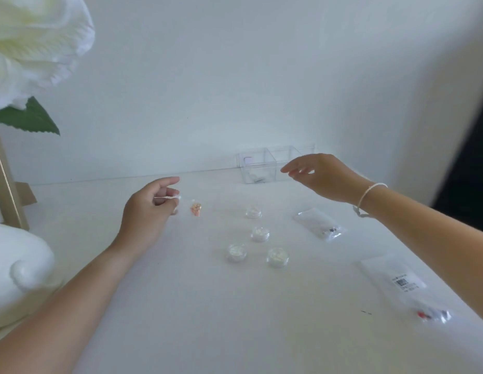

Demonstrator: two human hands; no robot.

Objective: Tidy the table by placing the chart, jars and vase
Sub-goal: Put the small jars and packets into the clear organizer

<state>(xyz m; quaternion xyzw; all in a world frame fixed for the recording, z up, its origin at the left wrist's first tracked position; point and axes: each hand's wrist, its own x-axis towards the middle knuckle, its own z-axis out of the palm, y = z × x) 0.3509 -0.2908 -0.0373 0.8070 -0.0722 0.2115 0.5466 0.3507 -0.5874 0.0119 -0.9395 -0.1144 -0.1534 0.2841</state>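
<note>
My left hand (148,209) hovers low over the white desk (197,306) at about ten o'clock from its middle, fingers (168,181) loosely curled; something small and clear sits at the fingertips, but the blur keeps me from telling whether I pinch it or only touch it. Just beside those fingertips, toward three o'clock, lies a small orange-pink trinket (196,209).

My right hand (319,175) is raised at about one o'clock, fingers spread and relaxed, holding nothing, with a thin white bracelet (368,197) round the wrist. It hangs in front of a clear plastic box with compartments (257,164) that stands at twelve o'clock against the white wall (235,76).

Four small round clear jars with pale glittery contents sit near the desk's middle, apart from each other: one farthest from me (253,211), one behind it toward six o'clock (260,233), and two nearest me, left (236,252) and right (277,256).

At three o'clock lies a small clear plastic bag (319,224); at about four o'clock a longer clear packet with a barcode label (402,287).

At nine o'clock the white vase (16,268) stands at the desk's edge, a large white fabric flower with a green leaf (32,44) above it, and a gold-framed chart (7,182) leaning upright behind.
</note>
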